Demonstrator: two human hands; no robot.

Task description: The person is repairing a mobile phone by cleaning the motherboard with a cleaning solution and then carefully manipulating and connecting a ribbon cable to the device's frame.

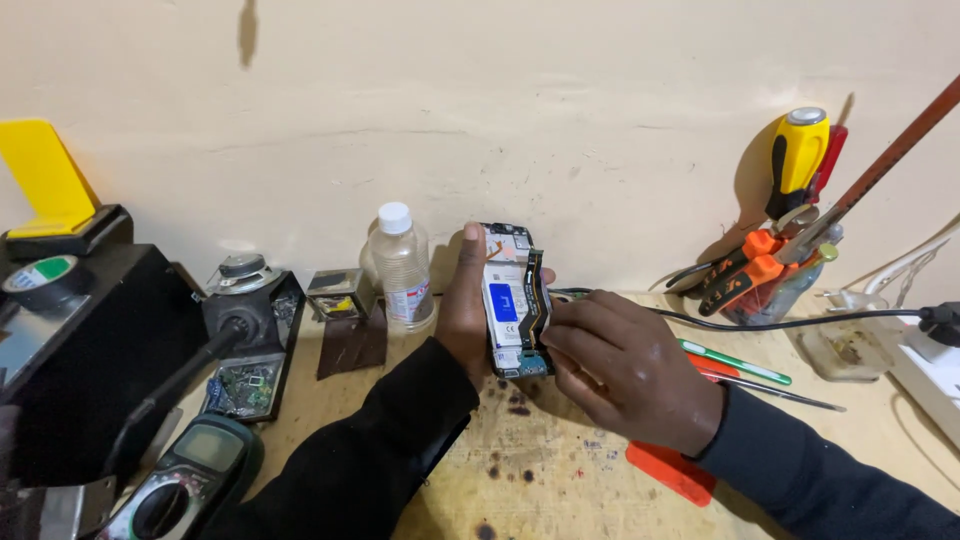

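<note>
Stained wooden tabletop (560, 470) is seen under both arms, above which an opened phone (510, 300) is held upright in the closed grip of the left hand (465, 310), while its flex cable (535, 295) is pressed by the right hand (625, 370), careful seating judged next, bottle (402, 265) behind.

Bottle (402, 262) left of phone: clear plastic, white cap, white label with red-blue print. Phone (513, 300) battery: white label, blue square. Multimeter (185, 470) bottom left: grey-green rectangular screen, blank.
</note>
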